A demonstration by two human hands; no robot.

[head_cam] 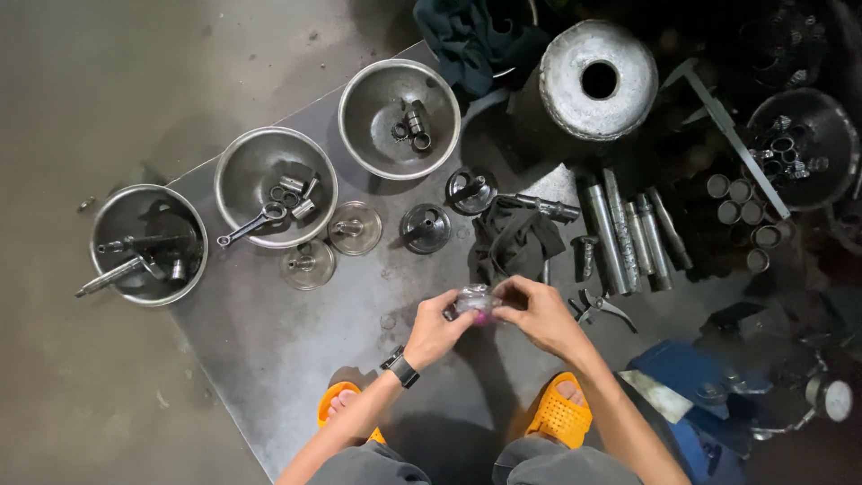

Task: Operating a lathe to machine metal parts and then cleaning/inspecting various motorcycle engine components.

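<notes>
Both of my hands meet over a dark metal floor plate (269, 332). My left hand (435, 329) and my right hand (539, 312) together grip a small clear, shiny round part (473, 301) with a hint of pink under it. A black watch (400, 367) sits on my left wrist. I squat in orange sandals (558, 410). A dark rag (514, 239) lies just beyond my hands.
Three steel bowls (399, 117) (275, 184) (148, 242) hold rods, rings and small parts. Small glass lids (354, 227) and round metal parts (425, 227) lie between. Steel tubes (620, 235), pliers (600, 308), a big metal drum (597, 79) and a blue tool (696, 377) crowd the right.
</notes>
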